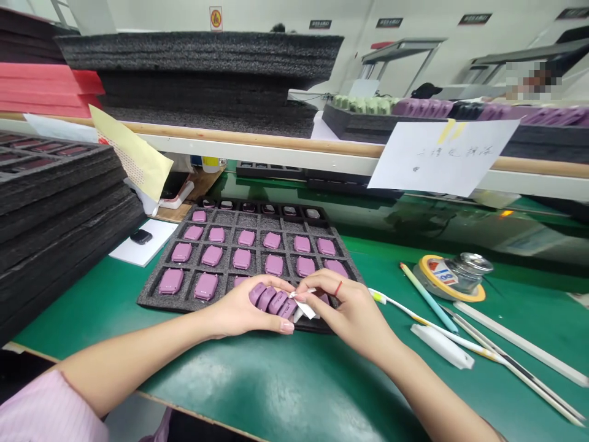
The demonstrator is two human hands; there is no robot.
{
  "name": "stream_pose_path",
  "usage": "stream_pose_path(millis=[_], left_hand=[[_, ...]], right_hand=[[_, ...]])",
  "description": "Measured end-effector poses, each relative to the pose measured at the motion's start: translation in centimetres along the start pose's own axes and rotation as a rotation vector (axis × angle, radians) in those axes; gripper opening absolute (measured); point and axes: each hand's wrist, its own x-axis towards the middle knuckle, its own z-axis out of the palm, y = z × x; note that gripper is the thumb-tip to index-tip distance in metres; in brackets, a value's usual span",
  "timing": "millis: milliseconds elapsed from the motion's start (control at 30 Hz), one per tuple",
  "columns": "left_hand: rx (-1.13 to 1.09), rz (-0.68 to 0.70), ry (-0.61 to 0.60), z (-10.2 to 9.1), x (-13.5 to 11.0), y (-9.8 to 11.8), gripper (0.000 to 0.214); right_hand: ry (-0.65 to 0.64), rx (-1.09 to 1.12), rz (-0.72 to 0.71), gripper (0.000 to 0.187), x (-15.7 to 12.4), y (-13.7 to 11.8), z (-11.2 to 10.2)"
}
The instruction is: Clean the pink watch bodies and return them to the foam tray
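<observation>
Several purple watch-like casings (272, 301) stand side by side in a row in my left hand (237, 307), its fingers and thumb wrapped round them. At the row's right end, my right hand (356, 310) pinches a small white wipe (306, 307) against or close to the last casing. Beneath both hands lies a black foam tray (154, 299) divided into compartments. Single purple casings (205, 285) lie in many of them, and my hands hide part of the front row. Dark pieces (269, 209) sit in the tray's far row.
Right of the tray lie a glass dispenser bottle (467, 270) with a yellow tape roll, a turquoise pen (427, 298), a toothbrush (414, 316) and a white bar (519, 344). Foam trays (55, 227) are stacked at left. A shelf (276, 141) with a hanging paper (442, 156) crosses behind.
</observation>
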Motion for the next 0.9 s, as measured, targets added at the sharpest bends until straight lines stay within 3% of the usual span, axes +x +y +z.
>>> stream_pose_path(millis=[233,400,567,667,767,900], left_hand=[[0.034,0.022,-0.03,-0.1,0.0,0.2,0.056],[0.037,0.048,-0.004,0.4,-0.5,0.5,0.061],[-0.261,0.098,-0.076,1.5,-1.5,0.2,0.054],[-0.294,0.169,-0.075,1.9,-1.9,0.1,0.053],[-0.236,0.289,-0.059,1.9,-2.2,0.0,0.054],[-0.143,0.407,-0.024,1.9,-2.4,-0.2,0.058]], right_hand=[[0.062,0.035,-0.018,0.012,-0.6,-0.8,0.9],[0.064,-0.011,0.116,0.014,-0.8,-0.5,0.5],[0.16,0.297,0.308,0.022,-1.6,-0.5,-0.3],[0.166,0.466,0.441,0.032,-1.7,-0.5,-0.5],[0.071,0.531,0.52,0.04,-1.5,-0.5,-0.5],[-0.159,0.534,0.585,0.046,-1.5,-0.8,-0.5]])
